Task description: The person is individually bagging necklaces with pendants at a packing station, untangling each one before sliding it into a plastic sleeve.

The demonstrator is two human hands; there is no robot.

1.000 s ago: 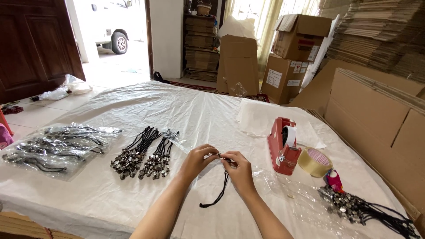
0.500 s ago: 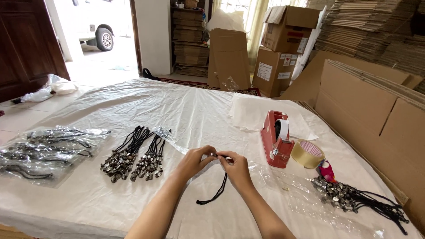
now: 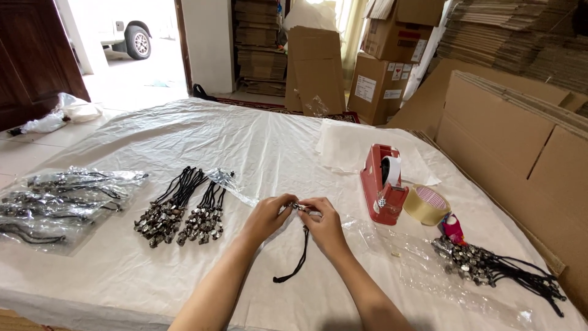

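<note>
Left hand [image 3: 266,216] and right hand [image 3: 323,225] both pinch the metal clasp [image 3: 298,207] between them, its black cord [image 3: 298,254] hanging toward the person.

Black cord [image 3: 298,257], red tape dispenser [image 3: 378,187], white table cover [image 3: 245,135]

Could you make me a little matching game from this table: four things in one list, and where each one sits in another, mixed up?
Things:
1. red tape dispenser
2. roll of tan tape
3. clear bags of cords
4. black cord

Places:
A. far left of the table
B. hanging from the left hand and right hand
C. right of the hands, standing on the table
D. lying just right of the dispenser

Pairs: 1-C, 2-D, 3-A, 4-B
</note>
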